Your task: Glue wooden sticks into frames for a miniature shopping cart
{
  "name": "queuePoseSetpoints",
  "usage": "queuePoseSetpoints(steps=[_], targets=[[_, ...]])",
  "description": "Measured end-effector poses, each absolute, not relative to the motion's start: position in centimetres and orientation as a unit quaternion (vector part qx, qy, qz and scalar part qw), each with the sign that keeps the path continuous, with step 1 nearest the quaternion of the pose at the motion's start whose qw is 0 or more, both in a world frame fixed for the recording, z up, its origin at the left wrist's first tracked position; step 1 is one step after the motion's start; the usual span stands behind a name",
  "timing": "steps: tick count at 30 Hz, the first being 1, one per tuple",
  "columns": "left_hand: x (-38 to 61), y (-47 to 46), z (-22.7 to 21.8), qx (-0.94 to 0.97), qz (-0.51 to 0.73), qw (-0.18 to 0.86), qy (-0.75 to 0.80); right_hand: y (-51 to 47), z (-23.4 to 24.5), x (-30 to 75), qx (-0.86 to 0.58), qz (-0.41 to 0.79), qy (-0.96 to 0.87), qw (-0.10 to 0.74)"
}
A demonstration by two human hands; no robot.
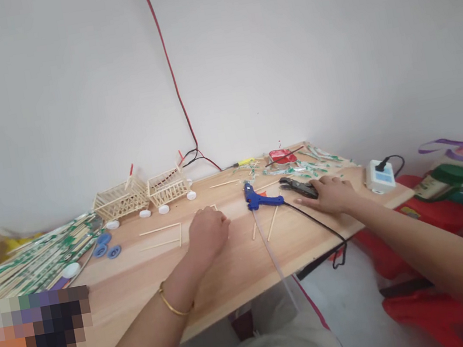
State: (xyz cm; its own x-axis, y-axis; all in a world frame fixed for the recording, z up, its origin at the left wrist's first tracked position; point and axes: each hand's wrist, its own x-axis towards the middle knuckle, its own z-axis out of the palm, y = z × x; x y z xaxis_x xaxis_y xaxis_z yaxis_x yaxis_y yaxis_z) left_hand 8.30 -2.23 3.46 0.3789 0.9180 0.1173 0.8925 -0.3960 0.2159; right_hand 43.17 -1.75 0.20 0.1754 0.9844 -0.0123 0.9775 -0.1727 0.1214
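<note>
In the head view, the person's left hand (208, 229) is over the middle of a pale wooden table (122, 292), its fingers curled in towards the palm; the fingertips are partly hidden, so I cannot tell whether they pinch anything. A short, thin, pale wooden stick corner (214, 207) shows just beyond its knuckles, and a three-sided frame of thin, pale wooden sticks (181, 234) lies flat just to its left. A yellow metal bangle (171, 302) circles the left wrist. The right hand (329, 195) rests on the handle end of dark metal pliers (298, 187), with the thumb set apart from the fingers; whether it grips them cannot be told. The pliers lie on the table, their nose pointing towards a blue plastic glue gun (257, 197) between the two hands. A long translucent glue stick (274, 255) extends from the glue gun past the table's near edge, and loose sticks lie beside it. Farther back on the left stand two small slatted wooden carts on white round wheels, the larger cart (118, 199) beside the smaller cart (168, 187). Three blue round plastic wheels (114, 252) lie in front, near sticks in green-and-white wrappers (40, 250). A white socket box (379, 176) sits near the right edge.
</note>
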Motion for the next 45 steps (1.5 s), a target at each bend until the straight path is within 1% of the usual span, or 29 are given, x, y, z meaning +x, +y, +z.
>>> queuePoseSetpoints(steps=[2,7,11,13,14,16,19,22,25,27,28,30,31,32,34,36,38,41,43,45], targets=[[10.9,-2.7,3.1,0.837,0.068,0.073,0.538,-1.5,-0.3,42.9,0.767,0.017,0.641,0.029],[14.4,-3.3,2.0,0.851,0.052,0.111,0.511,-1.2,-0.6,43.3,0.759,-0.028,0.65,-0.032],[14.8,-3.8,1.5,0.85,0.042,0.135,0.508,-2.5,0.6,42.4,0.735,0.018,0.664,-0.133],[14.8,-3.9,1.5,0.849,0.039,0.14,0.509,-4.2,1.3,40.4,0.685,0.037,0.703,-0.186],[14.9,-3.9,1.6,0.848,0.037,0.141,0.51,-5.3,1.5,39.1,0.646,0.02,0.737,-0.2],[15.1,-3.8,1.6,0.846,0.033,0.141,0.513,-7.6,1.6,35.9,0.575,-0.036,0.793,-0.196],[15.2,-3.4,1.6,0.841,0.031,0.14,0.522,-10.1,1.1,32.1,0.522,-0.095,0.837,-0.132],[14.4,-3.2,1.7,0.833,0.045,0.14,0.533,-10.2,0.6,31.0,0.528,-0.098,0.84,-0.078],[12.6,-3.0,2.2,0.825,0.071,0.152,0.539,-8.9,0.8,32.5,0.536,-0.079,0.839,-0.049],[11.1,-2.9,2.7,0.82,0.089,0.177,0.537,-7.9,1.3,33.9,0.551,-0.057,0.832,-0.027],[10.4,-2.9,2.8,0.814,0.107,0.209,0.531,-7.4,1.6,34.4,0.566,-0.041,0.824,-0.013],[9.2,-2.9,2.9,0.758,0.165,0.352,0.524,-6.8,2.4,34.9,0.597,-0.012,0.802,-0.009],[8.9,-2.9,2.8,0.722,0.193,0.421,0.514,-6.5,2.9,34.6,0.606,-0.017,0.794,-0.029],[8.6,-2.9,2.7,0.687,0.219,0.479,0.501,-6.4,3.3,34.1,0.607,-0.042,0.791,-0.065],[8.3,-2.9,2.5,0.644,0.263,0.545,0.468,-6.1,4.1,32.1,0.574,-0.165,0.782,-0.177],[8.2,-3.0,2.2,0.628,0.297,0.571,0.438,-5.6,4.5,29.5,0.532,-0.301,0.737,-0.29],[8.0,-2.9,2.1,0.618,0.321,0.584,0.416,-4.9,4.6,27.0,0.49,-0.42,0.682,-0.344],[7.3,-2.7,2.0,0.597,0.358,0.592,0.406,-3.3,4.3,24.5,0.421,-0.495,0.66,-0.378],[6.7,-2.5,1.9,0.575,0.382,0.601,0.402,-2.0,4.2,23.7,0.39,-0.508,0.672,-0.373],[6.3,-2.2,1.7,0.546,0.409,0.618,0.391,-0.8,4.2,23.4,0.375,-0.495,0.698,-0.355]])
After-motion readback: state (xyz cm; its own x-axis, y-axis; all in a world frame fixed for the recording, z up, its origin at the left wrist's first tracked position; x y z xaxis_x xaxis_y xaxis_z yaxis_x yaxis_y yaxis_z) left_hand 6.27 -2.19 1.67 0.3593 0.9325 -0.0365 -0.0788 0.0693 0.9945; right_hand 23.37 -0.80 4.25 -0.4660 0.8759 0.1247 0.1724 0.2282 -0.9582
